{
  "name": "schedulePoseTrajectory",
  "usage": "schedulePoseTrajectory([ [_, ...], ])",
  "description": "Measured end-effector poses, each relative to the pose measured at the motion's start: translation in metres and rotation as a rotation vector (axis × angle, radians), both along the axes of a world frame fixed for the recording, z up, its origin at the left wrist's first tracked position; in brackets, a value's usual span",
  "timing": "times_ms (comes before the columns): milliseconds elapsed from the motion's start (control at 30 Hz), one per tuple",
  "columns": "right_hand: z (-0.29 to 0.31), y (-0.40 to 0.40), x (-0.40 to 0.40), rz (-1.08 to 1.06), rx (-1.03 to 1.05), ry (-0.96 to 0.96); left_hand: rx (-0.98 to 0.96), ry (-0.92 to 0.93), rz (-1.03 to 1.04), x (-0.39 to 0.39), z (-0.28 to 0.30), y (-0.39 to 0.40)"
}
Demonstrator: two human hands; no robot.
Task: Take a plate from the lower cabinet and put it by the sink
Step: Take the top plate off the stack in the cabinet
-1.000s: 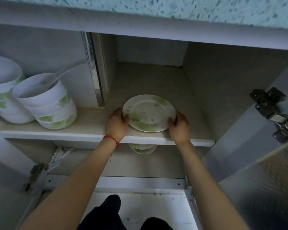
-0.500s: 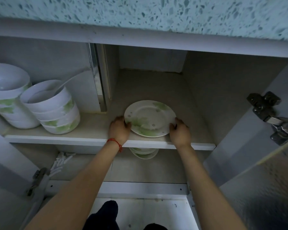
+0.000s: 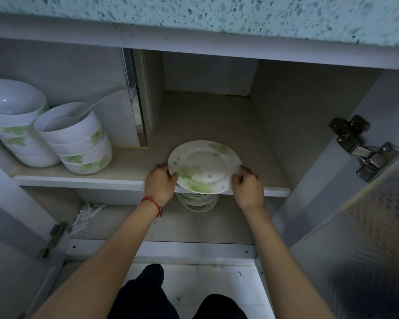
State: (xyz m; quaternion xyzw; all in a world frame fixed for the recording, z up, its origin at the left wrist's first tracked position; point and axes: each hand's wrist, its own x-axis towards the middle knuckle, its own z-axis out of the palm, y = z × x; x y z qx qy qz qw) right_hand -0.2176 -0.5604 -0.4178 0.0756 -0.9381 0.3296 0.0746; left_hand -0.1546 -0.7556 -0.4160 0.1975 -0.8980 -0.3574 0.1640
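Observation:
A white plate [image 3: 204, 165] with green leaf prints is held level in front of the cabinet's shelf edge [image 3: 101, 181]. My left hand [image 3: 160, 184] grips its left rim and my right hand [image 3: 248, 186] grips its right rim. Below it, under the shelf, a stack of similar plates [image 3: 197, 201] stands on the cabinet's lower floor, mostly hidden by the held plate and the shelf. A red string circles my left wrist.
Two stacks of white and green bowls [image 3: 76, 141] stand on the shelf's left part, one holding a spoon. An open door with a metal hinge [image 3: 364, 150] is at right. A speckled countertop edge [image 3: 194, 17] overhangs above. My knees show below.
Both hands have drawn the plate a little outward, so its near rim now overlaps the shelf's front edge. My head has moved back, showing more of the countertop.

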Motion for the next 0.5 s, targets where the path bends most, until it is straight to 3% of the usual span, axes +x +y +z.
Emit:
schedulePoseTrajectory([
  [500,0.0,0.005,0.001,-0.026,-0.107,0.03,-0.023,-0.013,0.026,0.001,0.007,-0.003],
])
